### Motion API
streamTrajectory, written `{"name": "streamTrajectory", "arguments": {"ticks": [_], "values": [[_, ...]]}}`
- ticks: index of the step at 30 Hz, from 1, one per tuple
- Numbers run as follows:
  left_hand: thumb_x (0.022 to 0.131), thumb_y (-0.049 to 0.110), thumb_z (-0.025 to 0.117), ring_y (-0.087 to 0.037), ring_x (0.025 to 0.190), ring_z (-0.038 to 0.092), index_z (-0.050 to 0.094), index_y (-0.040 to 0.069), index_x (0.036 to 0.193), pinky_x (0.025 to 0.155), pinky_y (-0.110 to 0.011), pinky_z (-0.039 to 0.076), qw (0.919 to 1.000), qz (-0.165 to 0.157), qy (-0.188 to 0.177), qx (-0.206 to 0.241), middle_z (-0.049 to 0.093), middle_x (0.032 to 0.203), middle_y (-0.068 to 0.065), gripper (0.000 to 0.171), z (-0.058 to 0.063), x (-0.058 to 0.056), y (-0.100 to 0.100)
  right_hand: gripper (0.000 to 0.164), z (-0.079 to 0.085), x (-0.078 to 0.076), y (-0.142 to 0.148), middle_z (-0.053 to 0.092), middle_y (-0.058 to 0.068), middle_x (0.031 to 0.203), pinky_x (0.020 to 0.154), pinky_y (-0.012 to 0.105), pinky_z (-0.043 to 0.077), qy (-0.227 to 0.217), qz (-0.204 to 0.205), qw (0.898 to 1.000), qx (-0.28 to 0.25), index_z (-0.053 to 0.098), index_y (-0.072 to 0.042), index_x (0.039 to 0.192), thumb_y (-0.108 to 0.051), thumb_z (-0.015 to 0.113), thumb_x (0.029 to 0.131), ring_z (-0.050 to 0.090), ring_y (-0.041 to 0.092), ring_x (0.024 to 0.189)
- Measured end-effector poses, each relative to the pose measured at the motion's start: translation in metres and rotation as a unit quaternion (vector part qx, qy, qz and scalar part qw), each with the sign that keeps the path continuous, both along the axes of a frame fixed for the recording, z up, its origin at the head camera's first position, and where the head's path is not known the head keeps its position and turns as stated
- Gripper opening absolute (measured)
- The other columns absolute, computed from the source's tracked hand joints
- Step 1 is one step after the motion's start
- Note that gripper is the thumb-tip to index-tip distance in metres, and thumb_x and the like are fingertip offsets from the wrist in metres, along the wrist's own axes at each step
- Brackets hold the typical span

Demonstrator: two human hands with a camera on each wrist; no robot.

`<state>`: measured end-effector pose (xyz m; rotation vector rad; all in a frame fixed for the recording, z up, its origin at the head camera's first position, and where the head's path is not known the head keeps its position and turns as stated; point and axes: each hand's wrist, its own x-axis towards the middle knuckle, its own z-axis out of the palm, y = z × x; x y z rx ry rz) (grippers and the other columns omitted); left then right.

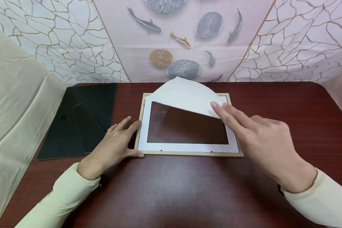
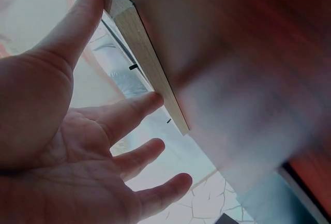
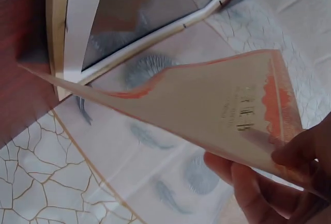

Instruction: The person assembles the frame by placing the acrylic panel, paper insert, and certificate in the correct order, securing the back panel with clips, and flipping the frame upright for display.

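Observation:
A certificate sheet [image 1: 185, 95] curves above a light wooden picture frame [image 1: 182, 154], its plain white back upward. In the right wrist view its underside shows a red-orange border and dark lettering [image 3: 242, 113]. My right hand [image 1: 263, 141] pinches the sheet's near right corner between thumb and fingers. The frame lies flat, with a white mat [image 1: 185, 147] inside it around a window that shows the dark table. My left hand [image 1: 114, 145] touches the frame's left side with spread fingers, the thumb at the near left corner.
A black backing board [image 1: 58, 117] with a stand leg [image 1: 86, 126] attached lies on the left of the dark red table [image 1: 182, 190]. Behind the table hangs a patterned cloth [image 1: 185, 41]. Pale fabric [image 1: 14, 110] covers the left side.

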<state>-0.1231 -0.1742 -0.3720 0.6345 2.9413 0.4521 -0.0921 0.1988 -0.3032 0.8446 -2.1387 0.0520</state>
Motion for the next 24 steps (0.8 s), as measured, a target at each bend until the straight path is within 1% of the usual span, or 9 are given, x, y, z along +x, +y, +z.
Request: {"name": "streamTrajectory", "arguments": {"ticks": [3, 5, 8, 11, 12, 15, 18, 21, 24], "values": [[0.073, 0.04, 0.095, -0.042, 0.154, 0.035, 0.048, 0.004, 0.154, 0.117, -0.07, 0.032, 1.0, 0.0, 0.001, 0.001, 0.055, 0.155, -0.021, 0.1, -0.001, -0.001, 0.003, 0.057, -0.007, 0.0, -0.007, 0.08, 0.005, 0.112, 0.037, 0.03, 0.023, 0.022, 0.025, 0.999, 0.02, 0.065, -0.018, 0.144, 0.007, 0.043, 0.098, 0.029, 0.017, 0.042], [0.074, 0.041, 0.095, -0.042, 0.155, 0.035, 0.048, 0.004, 0.154, 0.117, -0.07, 0.033, 1.0, 0.001, -0.001, 0.0, 0.055, 0.155, -0.021, 0.1, -0.001, -0.001, 0.003, 0.057, -0.011, 0.001, -0.01, 0.08, 0.005, 0.115, 0.039, 0.028, 0.024, 0.034, 0.039, 0.998, 0.036, 0.067, -0.017, 0.142, 0.01, 0.043, 0.099, 0.03, 0.018, 0.043], [0.075, 0.042, 0.094, -0.042, 0.155, 0.034, 0.045, 0.003, 0.156, 0.118, -0.069, 0.032, 0.9999, 0.002, -0.01, -0.007, 0.051, 0.157, -0.023, 0.103, -0.001, -0.002, 0.004, 0.059, -0.017, 0.004, -0.012, 0.079, 0.006, 0.121, 0.041, 0.027, 0.025, 0.041, 0.057, 0.996, 0.057, 0.068, -0.016, 0.141, 0.014, 0.042, 0.098, 0.035, 0.02, 0.045], [0.075, 0.043, 0.094, -0.042, 0.156, 0.033, 0.04, 0.002, 0.159, 0.119, -0.069, 0.031, 0.9997, 0.003, -0.021, -0.011, 0.046, 0.16, -0.028, 0.108, 0.0, -0.004, 0.004, 0.058, -0.026, 0.005, -0.01, 0.077, 0.006, 0.126, 0.041, 0.027, 0.028, 0.044, 0.067, 0.994, 0.073, 0.067, -0.017, 0.141, 0.013, 0.044, 0.098, 0.042, 0.022, 0.05], [0.075, 0.043, 0.093, -0.042, 0.156, 0.034, 0.038, 0.0, 0.159, 0.12, -0.068, 0.031, 0.9996, 0.003, -0.024, -0.013, 0.043, 0.161, -0.03, 0.109, 0.001, -0.004, 0.004, 0.057, -0.03, 0.004, -0.01, 0.076, 0.006, 0.127, 0.041, 0.027, 0.03, 0.045, 0.069, 0.993, 0.078, 0.067, -0.017, 0.142, 0.012, 0.045, 0.098, 0.046, 0.024, 0.053], [0.074, 0.042, 0.094, -0.042, 0.155, 0.035, 0.037, -0.002, 0.159, 0.12, -0.068, 0.03, 0.9996, 0.001, -0.027, -0.009, 0.041, 0.161, -0.031, 0.111, 0.001, -0.004, 0.004, 0.056, -0.041, 0.001, -0.006, 0.075, 0.005, 0.131, 0.043, 0.03, 0.04, 0.043, 0.075, 0.991, 0.101, 0.065, -0.018, 0.144, 0.011, 0.047, 0.099, 0.057, 0.028, 0.064], [0.075, 0.04, 0.094, -0.042, 0.155, 0.035, 0.039, -0.003, 0.158, 0.119, -0.068, 0.031, 0.9995, -0.004, -0.031, -0.007, 0.046, 0.16, -0.026, 0.108, 0.001, -0.005, 0.003, 0.056, -0.051, -0.004, 0.001, 0.073, 0.005, 0.134, 0.049, 0.034, 0.05, 0.037, 0.08, 0.988, 0.125, 0.063, -0.018, 0.146, 0.01, 0.047, 0.1, 0.066, 0.031, 0.075], [0.074, 0.037, 0.095, -0.04, 0.156, 0.033, 0.04, -0.002, 0.157, 0.12, -0.068, 0.031, 0.9992, -0.006, -0.038, -0.007, 0.051, 0.159, -0.018, 0.107, 0.001, -0.007, 0.003, 0.055, -0.057, -0.008, 0.006, 0.071, 0.005, 0.137, 0.056, 0.037, 0.056, 0.026, 0.077, 0.986, 0.145, 0.061, -0.018, 0.147, 0.008, 0.045, 0.102, 0.069, 0.032, 0.083], [0.074, 0.035, 0.095, -0.039, 0.157, 0.032, 0.04, -0.001, 0.157, 0.12, -0.067, 0.03, 0.9989, -0.007, -0.046, -0.006, 0.05, 0.16, -0.017, 0.106, 0.002, -0.009, 0.003, 0.055, -0.062, -0.01, 0.009, 0.069, 0.003, 0.14, 0.064, 0.038, 0.059, 0.018, 0.064, 0.984, 0.167, 0.059, -0.019, 0.149, 0.007, 0.043, 0.103, 0.07, 0.032, 0.09]]}}
